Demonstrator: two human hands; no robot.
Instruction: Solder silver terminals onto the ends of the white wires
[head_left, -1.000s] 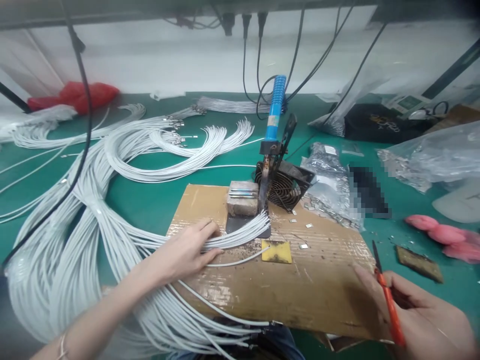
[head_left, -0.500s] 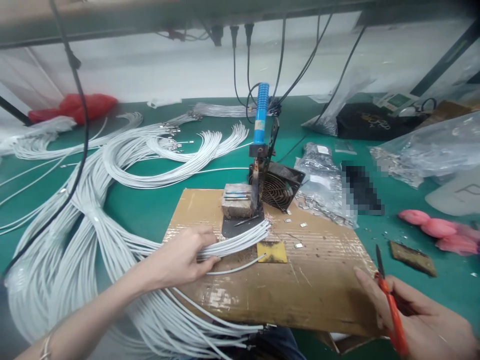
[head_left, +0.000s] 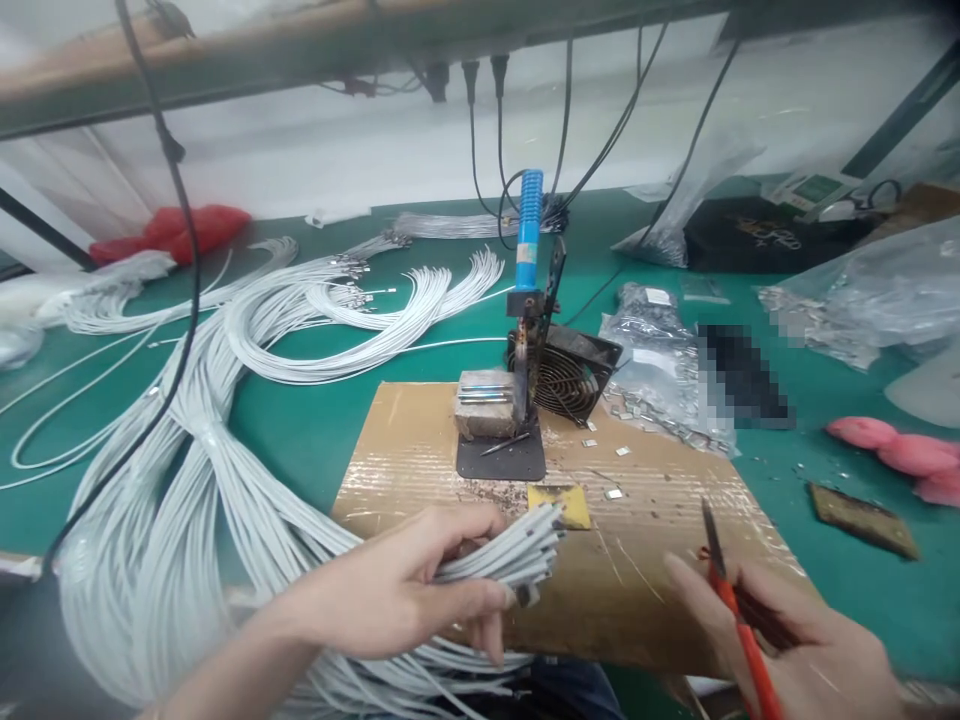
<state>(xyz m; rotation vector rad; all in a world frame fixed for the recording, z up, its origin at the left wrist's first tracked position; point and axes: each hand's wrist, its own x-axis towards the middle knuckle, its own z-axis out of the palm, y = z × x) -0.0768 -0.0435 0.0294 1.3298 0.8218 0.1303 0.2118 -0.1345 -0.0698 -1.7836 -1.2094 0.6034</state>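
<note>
My left hand (head_left: 420, 580) is wrapped round a bundle of white cables (head_left: 510, 550), whose cut-looking ends point right, over the cardboard sheet (head_left: 637, 600). My right hand (head_left: 795, 630) holds red-handled scissors (head_left: 739, 620) at the right edge of the cardboard, blades pointing up and a short way apart from the cable ends. A yellow sponge (head_left: 570, 507) lies just behind the bundle. Farther back, a blue-handled soldering iron (head_left: 529, 230) stands upright beside a grey block (head_left: 484, 415) on a black plate (head_left: 501, 460).
More white cables (head_left: 300, 370) spread over the left of the green table. A black fan (head_left: 570, 375) stands behind the iron. Plastic bags of metal parts (head_left: 649, 340), a brown flat piece (head_left: 862, 520) and a pink bundle (head_left: 915, 452) lie right. A black cord hangs at left.
My left hand has moved nearer and rightward with the cable bundle, uncovering the black plate. My right hand has moved left with the scissors. The view has shifted slightly.
</note>
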